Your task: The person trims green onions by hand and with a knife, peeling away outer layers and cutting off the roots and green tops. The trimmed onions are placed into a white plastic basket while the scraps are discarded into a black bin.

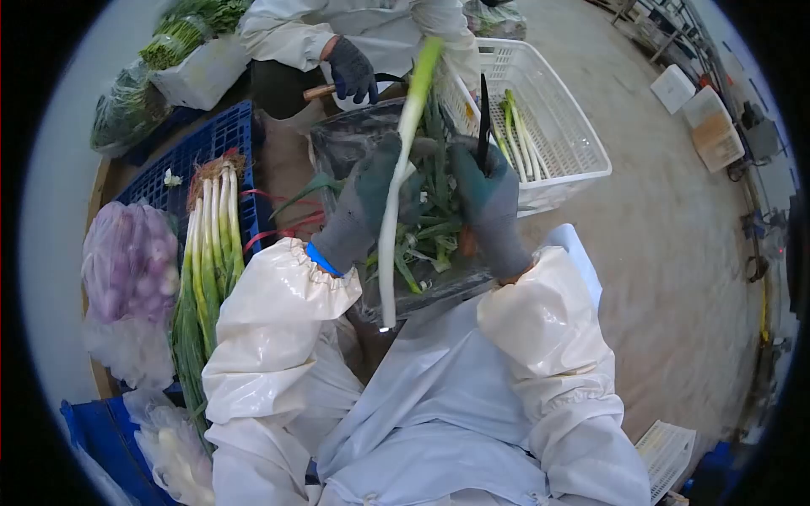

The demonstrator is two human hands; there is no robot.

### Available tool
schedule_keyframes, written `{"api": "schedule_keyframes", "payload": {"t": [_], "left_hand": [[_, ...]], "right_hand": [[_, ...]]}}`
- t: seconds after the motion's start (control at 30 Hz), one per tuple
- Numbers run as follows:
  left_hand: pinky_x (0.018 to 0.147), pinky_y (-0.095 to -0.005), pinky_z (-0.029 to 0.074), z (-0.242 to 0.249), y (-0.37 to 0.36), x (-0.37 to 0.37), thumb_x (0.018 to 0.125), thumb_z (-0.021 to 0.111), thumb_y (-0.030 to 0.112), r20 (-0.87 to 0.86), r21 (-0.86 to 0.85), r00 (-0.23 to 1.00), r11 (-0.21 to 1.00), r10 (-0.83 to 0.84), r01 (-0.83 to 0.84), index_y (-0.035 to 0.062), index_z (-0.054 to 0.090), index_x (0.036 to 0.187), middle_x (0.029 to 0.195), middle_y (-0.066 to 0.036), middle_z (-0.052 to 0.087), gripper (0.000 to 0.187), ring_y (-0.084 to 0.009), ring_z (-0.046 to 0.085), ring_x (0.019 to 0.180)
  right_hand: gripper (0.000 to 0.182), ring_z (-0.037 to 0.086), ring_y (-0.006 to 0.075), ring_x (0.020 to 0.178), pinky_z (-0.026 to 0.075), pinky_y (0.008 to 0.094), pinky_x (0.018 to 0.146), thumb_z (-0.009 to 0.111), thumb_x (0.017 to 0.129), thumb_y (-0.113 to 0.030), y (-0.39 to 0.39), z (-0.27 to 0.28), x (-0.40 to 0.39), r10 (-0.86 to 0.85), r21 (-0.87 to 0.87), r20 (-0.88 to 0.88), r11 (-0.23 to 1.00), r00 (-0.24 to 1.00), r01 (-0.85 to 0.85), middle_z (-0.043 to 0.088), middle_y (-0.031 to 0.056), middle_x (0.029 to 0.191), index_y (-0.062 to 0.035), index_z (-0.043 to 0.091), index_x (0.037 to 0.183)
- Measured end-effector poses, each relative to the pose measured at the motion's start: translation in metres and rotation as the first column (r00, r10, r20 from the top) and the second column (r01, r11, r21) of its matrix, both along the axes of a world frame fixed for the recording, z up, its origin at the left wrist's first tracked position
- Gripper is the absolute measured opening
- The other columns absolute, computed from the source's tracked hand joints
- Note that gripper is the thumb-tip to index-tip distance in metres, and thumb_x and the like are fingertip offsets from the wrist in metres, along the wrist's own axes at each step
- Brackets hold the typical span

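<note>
My left hand, in a grey-green glove, is closed around a long green onion. The stalk stands nearly upright in view, its green end at the top and its trimmed white end at the bottom. A knife with a dark blade pointing up is gripped in my gloved right hand, to the right of the stalk. Beneath both hands sits a container lined with black plastic, holding cut green leaves. Part of the left fingers is hidden behind the stalk.
Untrimmed green onions with roots lie on a blue pallet at left, beside a bag of purple onions. A white crate at right holds trimmed stalks. Across from me, a co-worker's gloved hand holds a wooden-handled knife.
</note>
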State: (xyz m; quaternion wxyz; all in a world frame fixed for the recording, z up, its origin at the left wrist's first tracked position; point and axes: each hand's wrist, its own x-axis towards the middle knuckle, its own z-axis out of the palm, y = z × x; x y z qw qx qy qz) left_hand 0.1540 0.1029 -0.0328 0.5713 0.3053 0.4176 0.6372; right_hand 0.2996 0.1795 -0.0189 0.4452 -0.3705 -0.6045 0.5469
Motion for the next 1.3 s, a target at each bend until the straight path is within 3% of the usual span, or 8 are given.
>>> {"api": "schedule_keyframes", "payload": {"t": [0.2, 0.33, 0.43, 0.57, 0.7, 0.83, 0.97, 1.3], "left_hand": [[0.054, -0.0241, 0.048, 0.020, 0.002, -0.009, 0.091, 0.065, 0.027, -0.059, 0.086, 0.942, 0.942, 0.331, -0.326, 0.0077, 0.056, 0.096, 0.072, -0.002, 0.061, 0.022, -0.0099, 0.057, 0.058], [0.060, -0.0255, 0.049, 0.033, 0.000, -0.016, 0.091, 0.066, 0.025, 0.023, 0.164, 0.900, 0.886, 0.436, -0.433, 0.0083, 0.056, 0.096, 0.076, -0.003, 0.063, 0.020, -0.0111, 0.059, 0.064], [0.060, -0.0255, 0.049, 0.043, 0.002, -0.023, 0.091, 0.065, 0.024, 0.028, 0.257, 0.875, 0.842, 0.484, -0.474, 0.0089, 0.056, 0.096, 0.076, -0.002, 0.062, 0.019, -0.0110, 0.060, 0.064], [0.056, -0.0252, 0.049, 0.055, -0.001, -0.036, 0.094, 0.059, 0.030, 0.088, 0.303, 0.820, 0.769, 0.565, -0.563, 0.0068, 0.058, 0.105, 0.076, -0.001, 0.061, 0.026, -0.0109, 0.058, 0.063], [0.056, -0.0256, 0.050, 0.057, -0.011, -0.074, 0.098, 0.053, 0.038, 0.100, 0.422, 0.739, 0.644, 0.666, -0.638, 0.0057, 0.061, 0.110, 0.081, -0.005, 0.065, 0.036, -0.0121, 0.060, 0.065], [0.069, -0.0291, 0.050, 0.035, -0.013, -0.110, 0.099, 0.052, 0.034, -0.432, 0.619, 0.196, 0.448, 0.880, -0.645, 0.0040, 0.063, 0.104, 0.085, -0.006, 0.066, 0.032, -0.0154, 0.061, 0.074], [0.065, -0.0308, 0.047, 0.027, -0.005, -0.125, 0.096, 0.059, 0.029, -0.373, 0.719, -0.028, 0.270, 0.927, -0.640, 0.0033, 0.068, 0.095, 0.080, -0.004, 0.067, 0.027, -0.0130, 0.058, 0.069], [0.042, -0.0206, 0.031, 0.037, -0.015, -0.113, 0.096, 0.059, 0.033, -0.244, 0.340, 0.533, 0.586, 0.810, -0.736, 0.0063, 0.067, 0.091, 0.065, 0.003, 0.059, 0.028, -0.0025, 0.043, 0.047]], "right_hand": [[0.028, 0.058, 0.0088, 0.074, 0.046, 0.0262, 0.066, 0.064, 0.088, -0.024, -0.018, -0.021, -0.003, 0.351, -0.417, 0.196, 0.875, 0.916, -0.246, 0.064, 0.0030, 0.082, 0.0031, 0.068, 0.095], [0.029, 0.054, 0.0078, 0.056, 0.043, 0.0246, 0.046, 0.070, 0.084, -0.024, -0.045, -0.002, -0.004, 0.519, -0.411, 0.160, 0.808, 0.839, -0.422, 0.062, 0.0030, 0.076, -0.0023, 0.066, 0.102], [0.031, 0.057, 0.0101, 0.071, 0.047, 0.0266, 0.064, 0.069, 0.082, -0.020, -0.053, -0.009, -0.005, 0.513, -0.322, 0.411, 0.855, 0.753, -0.407, 0.064, 0.0035, 0.078, -0.0018, 0.066, 0.107], [0.025, 0.055, 0.0070, 0.060, 0.046, 0.0236, 0.051, 0.069, 0.083, -0.018, -0.043, -0.039, -0.006, 0.510, -0.147, 0.259, 0.860, 0.820, -0.488, 0.063, 0.0009, 0.077, -0.0022, 0.065, 0.101], [0.027, 0.054, 0.0057, 0.066, 0.045, 0.0237, 0.058, 0.068, 0.084, -0.018, -0.040, -0.015, 0.001, 0.647, -0.354, 0.277, 0.756, 0.710, -0.550, 0.062, 0.0003, 0.078, -0.0016, 0.065, 0.105], [0.034, 0.055, 0.0082, 0.068, 0.046, 0.0265, 0.063, 0.068, 0.083, -0.020, -0.038, -0.008, 0.004, 0.554, -0.190, 0.381, 0.830, 0.740, -0.523, 0.062, 0.0028, 0.077, -0.0005, 0.065, 0.110], [0.035, 0.058, 0.0109, 0.070, 0.048, 0.0277, 0.067, 0.069, 0.082, -0.020, -0.007, 0.008, 0.027, 0.248, 0.167, 0.500, 0.913, 0.830, -0.373, 0.065, 0.0054, 0.080, -0.0014, 0.065, 0.111], [0.032, 0.051, 0.0080, 0.049, 0.041, 0.0260, 0.039, 0.072, 0.079, -0.021, 0.071, 0.074, 0.164, -0.180, 0.170, 0.655, 0.981, 0.734, 0.090, 0.058, 0.0000, 0.068, -0.0055, 0.069, 0.107]]}}
